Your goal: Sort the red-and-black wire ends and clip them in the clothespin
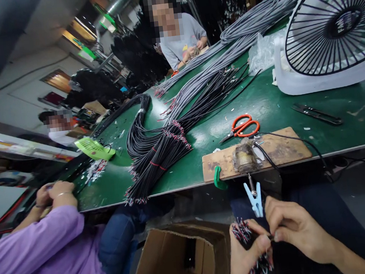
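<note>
My left hand (247, 255) is closed around a bundle of black cables (261, 265), whose stripped ends show red and white wires. Beside its thumb, my right hand (295, 229) pinches a thin dark strand that looks like one black cable; its fingertips nearly meet my left thumb. Just above both hands, a light blue clothespin (254, 200) hangs from the metal shaft of a small motor (246, 157). The motor is fixed to a wooden board (287, 145) at the table edge, near a green clamp (219, 179).
Orange-handled scissors (245, 125), black thread snips (317, 113) and a white fan (327, 78) stand on the green table (274, 109). Black cable bundles (155, 157) and grey cables (196, 80) lie across it. Below is an open cardboard box (160, 262). A person in a purple sleeve (47, 253) sits left; others work farther back.
</note>
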The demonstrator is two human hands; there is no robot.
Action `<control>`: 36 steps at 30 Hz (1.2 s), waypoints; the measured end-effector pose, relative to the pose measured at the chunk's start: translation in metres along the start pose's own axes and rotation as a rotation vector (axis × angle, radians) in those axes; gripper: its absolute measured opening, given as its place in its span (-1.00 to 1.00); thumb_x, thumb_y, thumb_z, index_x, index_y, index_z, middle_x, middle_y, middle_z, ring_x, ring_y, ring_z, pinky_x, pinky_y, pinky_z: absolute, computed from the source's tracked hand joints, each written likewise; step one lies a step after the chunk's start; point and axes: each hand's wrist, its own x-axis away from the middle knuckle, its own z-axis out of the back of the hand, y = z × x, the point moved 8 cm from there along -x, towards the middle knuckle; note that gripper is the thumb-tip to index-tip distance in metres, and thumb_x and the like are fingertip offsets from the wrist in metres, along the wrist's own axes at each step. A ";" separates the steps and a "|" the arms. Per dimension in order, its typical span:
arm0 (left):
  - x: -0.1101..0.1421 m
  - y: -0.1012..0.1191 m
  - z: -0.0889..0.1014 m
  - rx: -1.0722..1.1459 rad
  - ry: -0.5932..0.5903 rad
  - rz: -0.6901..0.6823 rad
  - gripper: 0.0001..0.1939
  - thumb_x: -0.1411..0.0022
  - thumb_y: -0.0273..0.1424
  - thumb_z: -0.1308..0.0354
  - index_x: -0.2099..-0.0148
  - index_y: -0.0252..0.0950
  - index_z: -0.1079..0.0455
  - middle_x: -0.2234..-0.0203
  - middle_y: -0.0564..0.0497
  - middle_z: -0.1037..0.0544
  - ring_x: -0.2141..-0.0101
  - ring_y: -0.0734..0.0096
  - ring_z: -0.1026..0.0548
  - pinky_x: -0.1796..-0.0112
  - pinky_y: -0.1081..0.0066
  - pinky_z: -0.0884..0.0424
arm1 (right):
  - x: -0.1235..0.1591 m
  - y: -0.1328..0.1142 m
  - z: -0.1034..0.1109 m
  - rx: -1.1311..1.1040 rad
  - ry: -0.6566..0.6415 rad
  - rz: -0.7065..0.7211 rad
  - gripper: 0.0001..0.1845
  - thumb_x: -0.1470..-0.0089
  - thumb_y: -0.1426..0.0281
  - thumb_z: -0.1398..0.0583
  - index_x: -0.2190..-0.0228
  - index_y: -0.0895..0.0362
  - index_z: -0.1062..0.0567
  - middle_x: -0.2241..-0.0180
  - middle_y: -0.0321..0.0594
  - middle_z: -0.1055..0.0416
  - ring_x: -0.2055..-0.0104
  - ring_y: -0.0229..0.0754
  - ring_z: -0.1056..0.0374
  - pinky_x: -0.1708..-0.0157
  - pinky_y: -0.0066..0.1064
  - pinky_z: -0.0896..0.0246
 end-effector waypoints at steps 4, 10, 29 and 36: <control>-0.001 0.020 -0.008 0.010 0.042 -0.087 -0.67 0.02 -0.19 -0.48 0.40 -0.32 -0.49 0.55 0.05 -0.48 0.68 0.52 -0.41 0.61 0.50 -0.30 | 0.004 0.027 -0.011 -0.342 -0.115 -0.233 -0.56 -0.09 0.01 -0.28 0.47 0.15 -0.49 0.46 -0.26 -0.32 0.43 -0.22 -0.25 0.41 -0.38 -0.15; 0.002 0.048 -0.006 -0.202 0.171 -0.349 -0.84 -0.01 -0.32 -0.46 0.47 -0.26 -0.59 0.60 0.03 -0.53 0.59 0.45 -0.42 0.49 0.47 -0.33 | -0.022 0.029 0.013 -0.133 0.073 -0.284 -0.52 -0.13 0.02 -0.24 0.54 0.17 -0.47 0.55 -0.34 -0.24 0.46 -0.25 -0.14 0.41 -0.39 -0.08; -0.005 0.040 0.014 -0.262 0.322 -0.347 -0.68 -0.05 -0.17 -0.41 0.50 -0.29 -0.48 0.69 0.09 -0.40 0.59 0.37 -0.41 0.48 0.39 -0.34 | -0.038 0.037 -0.011 -0.585 0.151 -0.426 -0.48 -0.01 -0.05 -0.32 0.51 0.20 -0.62 0.54 -0.22 -0.42 0.47 -0.24 -0.26 0.37 -0.38 -0.19; -0.002 0.050 0.007 -0.254 0.291 -0.367 -0.74 -0.04 -0.20 -0.43 0.48 -0.28 -0.55 0.60 0.04 -0.50 0.53 0.39 -0.44 0.42 0.43 -0.34 | -0.019 0.064 0.013 -0.449 0.221 -0.409 -0.51 -0.11 -0.01 -0.25 0.43 0.19 -0.63 0.52 -0.26 -0.39 0.45 -0.26 -0.21 0.41 -0.41 -0.13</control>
